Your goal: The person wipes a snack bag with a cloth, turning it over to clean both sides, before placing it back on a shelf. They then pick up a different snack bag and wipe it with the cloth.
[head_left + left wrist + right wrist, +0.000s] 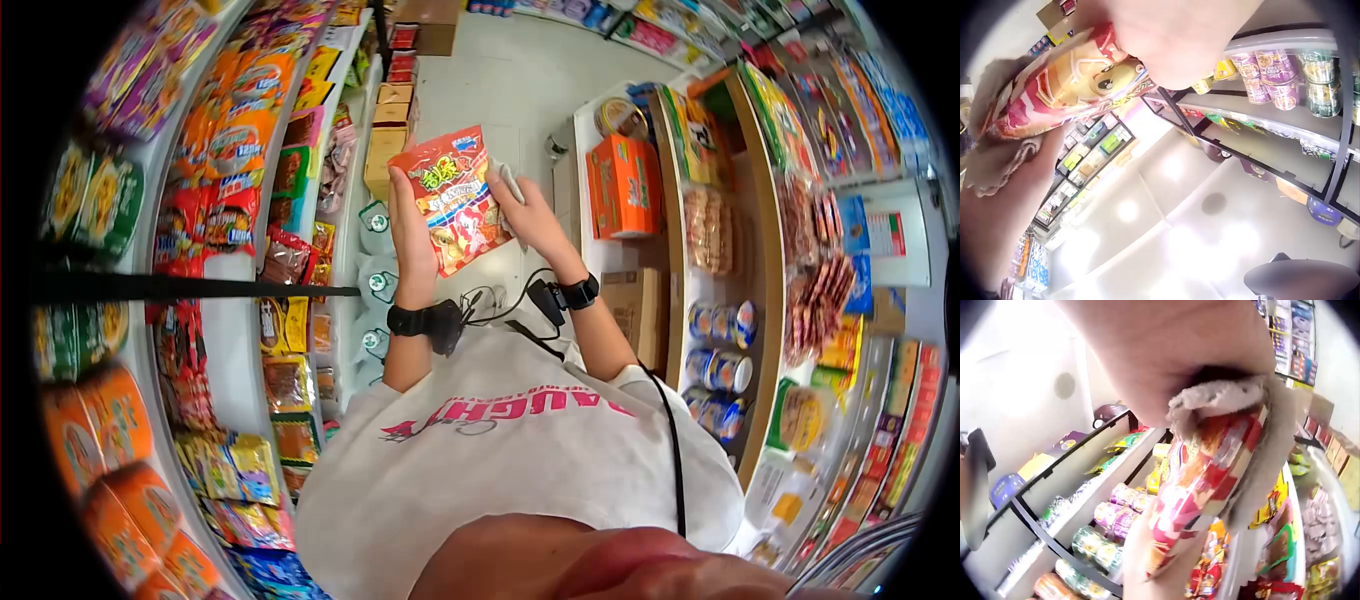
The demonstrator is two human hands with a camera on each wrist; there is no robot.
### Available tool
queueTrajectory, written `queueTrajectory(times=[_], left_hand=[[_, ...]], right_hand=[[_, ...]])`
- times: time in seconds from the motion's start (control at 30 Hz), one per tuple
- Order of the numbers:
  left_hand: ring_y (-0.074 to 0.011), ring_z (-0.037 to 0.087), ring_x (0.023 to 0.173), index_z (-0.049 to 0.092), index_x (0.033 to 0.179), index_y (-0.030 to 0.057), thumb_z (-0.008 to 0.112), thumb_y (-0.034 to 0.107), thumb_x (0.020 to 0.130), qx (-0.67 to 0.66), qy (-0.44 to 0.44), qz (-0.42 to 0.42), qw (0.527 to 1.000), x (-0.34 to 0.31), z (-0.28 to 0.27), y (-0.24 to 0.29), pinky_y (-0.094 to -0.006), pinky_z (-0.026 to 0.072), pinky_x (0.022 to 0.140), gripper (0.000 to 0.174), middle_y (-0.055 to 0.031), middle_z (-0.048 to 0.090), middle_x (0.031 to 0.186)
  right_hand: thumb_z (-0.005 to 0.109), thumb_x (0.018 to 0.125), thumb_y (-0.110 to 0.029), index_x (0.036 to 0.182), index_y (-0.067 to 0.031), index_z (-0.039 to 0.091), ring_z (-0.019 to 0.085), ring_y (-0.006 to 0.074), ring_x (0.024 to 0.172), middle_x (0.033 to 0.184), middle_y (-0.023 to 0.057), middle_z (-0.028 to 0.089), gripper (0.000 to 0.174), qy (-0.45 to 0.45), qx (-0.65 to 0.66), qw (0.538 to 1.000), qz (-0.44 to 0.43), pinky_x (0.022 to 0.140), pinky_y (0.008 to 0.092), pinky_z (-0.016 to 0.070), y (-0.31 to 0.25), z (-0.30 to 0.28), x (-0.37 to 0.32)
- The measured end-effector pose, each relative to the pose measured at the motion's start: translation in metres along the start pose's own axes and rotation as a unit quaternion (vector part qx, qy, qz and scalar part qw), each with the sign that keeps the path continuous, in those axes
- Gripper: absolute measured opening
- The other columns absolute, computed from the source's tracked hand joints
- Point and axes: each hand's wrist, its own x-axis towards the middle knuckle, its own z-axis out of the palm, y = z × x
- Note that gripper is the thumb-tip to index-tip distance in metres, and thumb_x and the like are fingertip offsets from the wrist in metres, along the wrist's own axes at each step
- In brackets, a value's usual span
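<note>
A red snack bag [455, 205] with yellow-green lettering is held up in front of the chest, its printed front facing the head camera. My left hand [412, 230] holds the bag along its left edge. On the opposite side, my right hand [532, 217] grips a greyish cloth [509, 180] against the bag's right edge. In the right wrist view, the cloth [1219, 397] is bunched under the palm and wraps past the bag's side. The left wrist view shows the bag [1079, 87] edge-on between both hands. Fingers behind the bag are hidden in the head view.
Shelves of packaged noodles [235, 140] line the left side. On the right, a shelf holds an orange carton [625, 185] and several cans [718, 370]. Large bottles [378, 285] and cardboard boxes [388, 140] stand along the aisle floor [490, 70].
</note>
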Motion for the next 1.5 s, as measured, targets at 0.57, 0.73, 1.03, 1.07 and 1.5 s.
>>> queueTrajectory(times=[0.57, 0.73, 1.03, 1.07, 1.5], left_hand=[[-0.0094, 0.062, 0.100, 0.055, 0.127, -0.0036, 0.065, 0.010, 0.095, 0.283, -0.366, -0.182, 0.867, 0.020, 0.055, -0.091, -0.0253, 0.0528, 0.083, 0.036, -0.0077, 0.067, 0.114], [-0.0096, 0.062, 0.095, 0.044, 0.139, -0.0014, 0.064, 0.015, 0.097, 0.264, -0.376, -0.199, 0.866, 0.002, 0.108, -0.130, -0.0251, 0.0527, 0.082, 0.050, -0.0070, 0.063, 0.119], [-0.0183, 0.055, 0.122, 0.039, 0.144, 0.0017, 0.057, 0.014, 0.101, 0.151, -0.286, -0.175, 0.930, -0.029, 0.218, -0.196, -0.0349, 0.0458, 0.102, 0.049, -0.0104, 0.055, 0.134], [-0.0193, 0.053, 0.124, 0.038, 0.144, 0.0019, 0.056, 0.012, 0.101, 0.153, -0.289, -0.206, 0.922, -0.029, 0.229, -0.203, -0.0367, 0.0441, 0.104, 0.048, -0.0110, 0.054, 0.135], [-0.0169, 0.056, 0.120, 0.041, 0.139, -0.0011, 0.056, 0.003, 0.098, 0.105, -0.396, -0.273, 0.870, -0.045, 0.304, -0.269, -0.0341, 0.0466, 0.102, 0.044, -0.0103, 0.056, 0.134]], right_hand=[[0.060, 0.099, -0.035, 0.122, -0.0031, 0.061, 0.063, 0.0105, 0.097, 0.110, 0.0052, 0.068, 0.038, 0.204, 0.405, 0.891, -0.031, 0.083, 0.0265, 0.0498, 0.093, -0.108, 0.001], [0.077, 0.083, -0.047, 0.149, 0.0067, 0.022, 0.038, 0.0261, 0.137, 0.145, 0.0224, 0.042, 0.102, 0.215, 0.448, 0.867, -0.033, 0.114, 0.0391, 0.0273, 0.122, -0.180, -0.010], [0.062, 0.096, -0.040, 0.122, 0.0031, 0.059, 0.057, 0.0157, 0.104, 0.114, 0.0084, 0.064, 0.050, 0.286, 0.292, 0.912, -0.040, 0.092, 0.0310, 0.0453, 0.123, -0.257, -0.084], [0.062, 0.097, -0.038, 0.121, 0.0035, 0.059, 0.057, 0.0153, 0.102, 0.112, 0.0085, 0.065, 0.048, 0.278, 0.242, 0.930, 0.001, 0.090, 0.0314, 0.0459, 0.121, -0.265, -0.092], [0.059, 0.100, -0.027, 0.123, 0.0044, 0.059, 0.059, 0.0153, 0.104, 0.113, 0.0091, 0.066, 0.039, 0.499, 0.278, 0.819, -0.050, 0.091, 0.0316, 0.0466, 0.180, -0.341, -0.083]])
